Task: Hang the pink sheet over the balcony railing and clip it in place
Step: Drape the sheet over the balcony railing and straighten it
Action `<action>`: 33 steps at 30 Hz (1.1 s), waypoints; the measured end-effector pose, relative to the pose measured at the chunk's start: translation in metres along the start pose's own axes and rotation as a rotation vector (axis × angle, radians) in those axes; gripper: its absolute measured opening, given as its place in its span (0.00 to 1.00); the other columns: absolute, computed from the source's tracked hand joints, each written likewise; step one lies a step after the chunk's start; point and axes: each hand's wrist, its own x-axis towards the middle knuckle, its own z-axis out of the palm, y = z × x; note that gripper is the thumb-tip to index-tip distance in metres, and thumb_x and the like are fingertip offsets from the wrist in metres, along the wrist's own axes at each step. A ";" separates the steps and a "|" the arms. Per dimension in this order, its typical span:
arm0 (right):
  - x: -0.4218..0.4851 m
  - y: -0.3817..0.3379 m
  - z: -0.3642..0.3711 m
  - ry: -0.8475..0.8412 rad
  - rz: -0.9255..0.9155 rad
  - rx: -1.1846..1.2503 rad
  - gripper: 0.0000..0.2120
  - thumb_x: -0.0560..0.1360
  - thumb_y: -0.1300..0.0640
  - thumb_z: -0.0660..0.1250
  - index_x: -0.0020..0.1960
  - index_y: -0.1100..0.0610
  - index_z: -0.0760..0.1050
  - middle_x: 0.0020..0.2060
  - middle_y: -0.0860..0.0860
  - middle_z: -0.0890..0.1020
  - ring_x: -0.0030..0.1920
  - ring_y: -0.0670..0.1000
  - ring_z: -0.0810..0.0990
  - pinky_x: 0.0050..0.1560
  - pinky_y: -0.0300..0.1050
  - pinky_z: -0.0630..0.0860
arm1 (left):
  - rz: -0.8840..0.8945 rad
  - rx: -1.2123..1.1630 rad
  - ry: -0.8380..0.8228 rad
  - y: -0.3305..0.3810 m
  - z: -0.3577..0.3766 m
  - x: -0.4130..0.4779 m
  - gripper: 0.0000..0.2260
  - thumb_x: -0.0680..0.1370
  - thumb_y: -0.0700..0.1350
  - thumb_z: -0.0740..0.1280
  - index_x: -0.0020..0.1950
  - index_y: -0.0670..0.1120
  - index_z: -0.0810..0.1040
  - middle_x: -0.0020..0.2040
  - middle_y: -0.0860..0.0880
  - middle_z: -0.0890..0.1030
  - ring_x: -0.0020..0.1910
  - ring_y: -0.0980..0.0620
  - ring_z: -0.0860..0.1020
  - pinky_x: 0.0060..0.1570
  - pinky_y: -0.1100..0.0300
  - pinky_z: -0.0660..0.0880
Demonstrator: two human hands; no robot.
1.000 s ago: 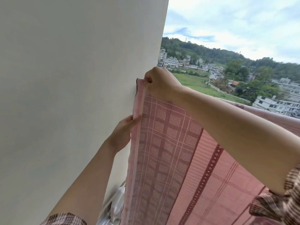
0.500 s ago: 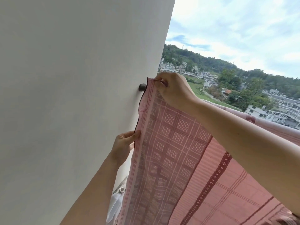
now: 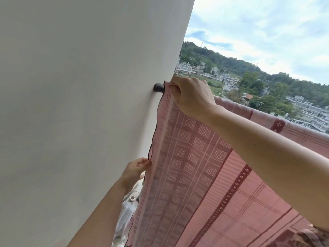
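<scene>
- Now, nearest: left hand (image 3: 135,172), low beside the wall (image 3: 80,104). Its fingers pinch the dark-trimmed side hem of the pink sheet (image 3: 195,166). It sits further down that hem from the other hand than a second ago, so the edge hangs straighter.
- White plastic item (image 3: 127,209), below the left hand and partly behind the sheet. What it is cannot be told.
- Pink sheet: draped over the balcony railing, the near panel hanging towards the person and the rest running off to the right along the rail top.
- Right hand (image 3: 191,97), at the rail top. Its fingers are curled and pinch the sheet's upper corner.
- Black railing end (image 3: 159,88), where the rail meets the wall. A second ago the corner of the sheet covered it. It is now bare, and the hem lies just beside it.
- Reading of the change: the corner has been drawn back off the wall fitting and the side edge pulled taut. The draping at this end looks nearly settled.
- Clips: none in view, so the fastening step appears not yet done.
- Farthest: houses and wooded hills (image 3: 249,72) beyond the railing.
</scene>
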 end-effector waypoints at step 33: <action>-0.294 0.105 -0.045 -0.084 0.021 0.114 0.15 0.73 0.62 0.68 0.59 0.59 0.76 0.57 0.52 0.80 0.59 0.52 0.77 0.59 0.50 0.75 | 0.680 0.732 0.646 -0.032 0.222 -0.080 0.18 0.77 0.46 0.57 0.66 0.43 0.64 0.64 0.41 0.67 0.63 0.45 0.64 0.63 0.49 0.61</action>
